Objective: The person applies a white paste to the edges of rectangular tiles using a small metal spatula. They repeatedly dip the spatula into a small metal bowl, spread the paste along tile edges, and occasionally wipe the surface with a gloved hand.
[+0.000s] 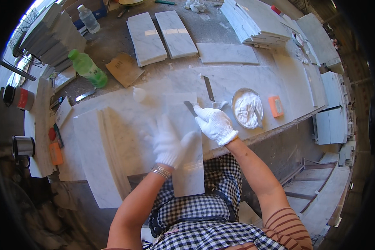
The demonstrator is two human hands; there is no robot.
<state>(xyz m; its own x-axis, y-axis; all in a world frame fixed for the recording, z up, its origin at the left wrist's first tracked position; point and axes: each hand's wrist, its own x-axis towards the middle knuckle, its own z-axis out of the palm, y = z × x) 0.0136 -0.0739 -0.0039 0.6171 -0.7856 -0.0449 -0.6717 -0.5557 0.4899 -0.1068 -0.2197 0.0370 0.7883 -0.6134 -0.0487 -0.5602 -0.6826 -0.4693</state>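
A marble tile [188, 166] lies in front of me, its near end jutting past the table edge over my lap. My left hand [168, 143], in a white glove, is over the tile, blurred by motion; its fingers look spread with nothing in them. My gloved right hand [216, 125] is closed around a putty knife [190, 108], whose dark blade points up and left above the tile's right side. Beside that hand stands a round bowl of white paste [246, 107] with a spatula in it. Another flat blade [208, 88] lies on the slab just beyond.
Stacked marble tiles [96, 150] stand at the left, with more stacks [254, 21] at the far right. Two tiles [146, 38] lie at the back. A green bottle [87, 68], a brown paper piece [124, 69] and an orange box [275, 106] sit around the marble slab [275, 79].
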